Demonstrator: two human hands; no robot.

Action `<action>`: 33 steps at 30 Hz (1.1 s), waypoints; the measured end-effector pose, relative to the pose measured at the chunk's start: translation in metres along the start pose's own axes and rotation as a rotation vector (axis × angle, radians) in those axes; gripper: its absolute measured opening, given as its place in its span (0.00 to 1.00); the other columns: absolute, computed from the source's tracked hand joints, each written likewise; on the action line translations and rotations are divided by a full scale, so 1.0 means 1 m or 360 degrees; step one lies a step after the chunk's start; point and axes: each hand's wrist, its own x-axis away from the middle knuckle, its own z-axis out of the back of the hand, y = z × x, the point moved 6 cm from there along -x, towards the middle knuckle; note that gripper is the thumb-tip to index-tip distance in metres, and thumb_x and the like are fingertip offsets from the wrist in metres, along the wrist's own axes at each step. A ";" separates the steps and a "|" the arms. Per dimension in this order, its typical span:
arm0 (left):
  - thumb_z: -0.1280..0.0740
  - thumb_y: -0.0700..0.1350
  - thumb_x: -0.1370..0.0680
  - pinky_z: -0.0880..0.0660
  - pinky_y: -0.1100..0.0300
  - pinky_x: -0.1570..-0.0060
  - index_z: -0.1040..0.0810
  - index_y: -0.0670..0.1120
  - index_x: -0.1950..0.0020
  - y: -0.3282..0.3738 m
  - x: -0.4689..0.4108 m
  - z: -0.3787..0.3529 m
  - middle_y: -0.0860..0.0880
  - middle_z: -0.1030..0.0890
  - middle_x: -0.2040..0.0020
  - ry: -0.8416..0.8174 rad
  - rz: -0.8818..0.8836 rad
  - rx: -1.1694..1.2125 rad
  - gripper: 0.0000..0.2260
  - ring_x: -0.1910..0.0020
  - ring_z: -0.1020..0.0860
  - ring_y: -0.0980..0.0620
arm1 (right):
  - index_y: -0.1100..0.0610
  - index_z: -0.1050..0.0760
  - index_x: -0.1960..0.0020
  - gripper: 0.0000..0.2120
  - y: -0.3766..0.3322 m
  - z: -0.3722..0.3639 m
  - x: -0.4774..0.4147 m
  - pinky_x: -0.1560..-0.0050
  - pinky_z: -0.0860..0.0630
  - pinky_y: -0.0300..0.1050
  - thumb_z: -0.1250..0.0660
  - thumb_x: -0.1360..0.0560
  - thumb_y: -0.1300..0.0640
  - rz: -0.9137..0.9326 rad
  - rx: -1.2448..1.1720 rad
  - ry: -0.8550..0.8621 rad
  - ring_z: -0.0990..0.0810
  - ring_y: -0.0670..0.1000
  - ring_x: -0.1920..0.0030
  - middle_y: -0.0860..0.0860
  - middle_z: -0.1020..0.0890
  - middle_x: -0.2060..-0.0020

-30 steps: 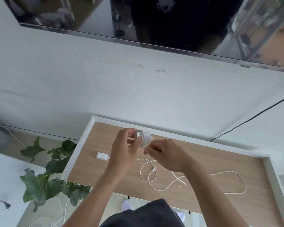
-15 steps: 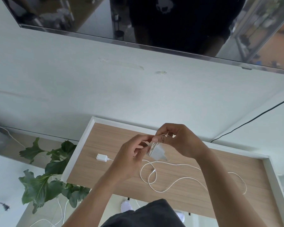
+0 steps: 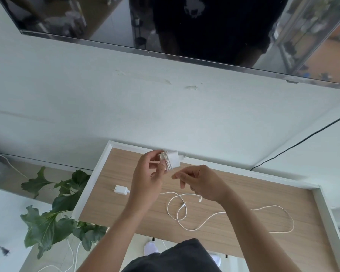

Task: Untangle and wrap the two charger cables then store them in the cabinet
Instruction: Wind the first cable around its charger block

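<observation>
My left hand (image 3: 147, 181) holds a white charger plug (image 3: 172, 160) with several turns of its white cable wound around it, raised above the cabinet top (image 3: 243, 238). My right hand (image 3: 200, 183) pinches that cable just below and right of the plug. A second white charger plug (image 3: 120, 189) lies flat on the wood to the left of my left wrist. Its loose white cable (image 3: 224, 213) runs in loops and a long arc across the wood to the right.
The cabinet top has a raised white rim (image 3: 92, 185) and stands against a pale wall. A dark screen (image 3: 185, 26) hangs above. A black cable (image 3: 302, 142) runs down the wall at right. A leafy plant (image 3: 53, 218) and floor cables (image 3: 71, 258) are at left.
My right hand came down from above the plug to below and right of it, carrying cable around. My left hand raised the plug. The slack cable on the wood grew shorter.
</observation>
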 end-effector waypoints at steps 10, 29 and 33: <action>0.33 0.32 0.16 0.19 0.57 0.44 0.21 0.50 0.30 -0.003 0.006 -0.005 0.54 0.26 0.39 -0.0107 -0.0377 -0.0606 0.18 0.45 0.19 0.56 | 0.49 0.13 0.54 0.10 -0.042 0.012 0.008 0.66 0.31 0.37 0.28 0.18 0.46 0.0125 0.0513 0.0012 0.29 0.42 0.71 0.43 0.11 0.62; 0.38 0.32 0.12 0.16 0.45 0.36 0.18 0.53 0.29 0.006 0.020 -0.021 0.50 0.15 0.35 -0.0582 0.0125 0.0451 0.20 0.40 0.15 0.42 | 0.52 0.14 0.50 0.05 -0.016 0.027 -0.010 0.65 0.26 0.48 0.24 0.21 0.51 0.0217 -0.0534 0.0149 0.32 0.55 0.67 0.60 0.21 0.58; 0.36 0.31 0.14 0.16 0.46 0.38 0.15 0.52 0.33 -0.008 0.016 -0.026 0.45 0.16 0.37 -0.0447 0.0366 0.0787 0.20 0.38 0.15 0.43 | 0.55 0.19 0.44 0.05 -0.015 0.022 -0.005 0.62 0.24 0.49 0.31 0.17 0.56 0.0230 -0.0533 0.0154 0.33 0.51 0.68 0.55 0.22 0.61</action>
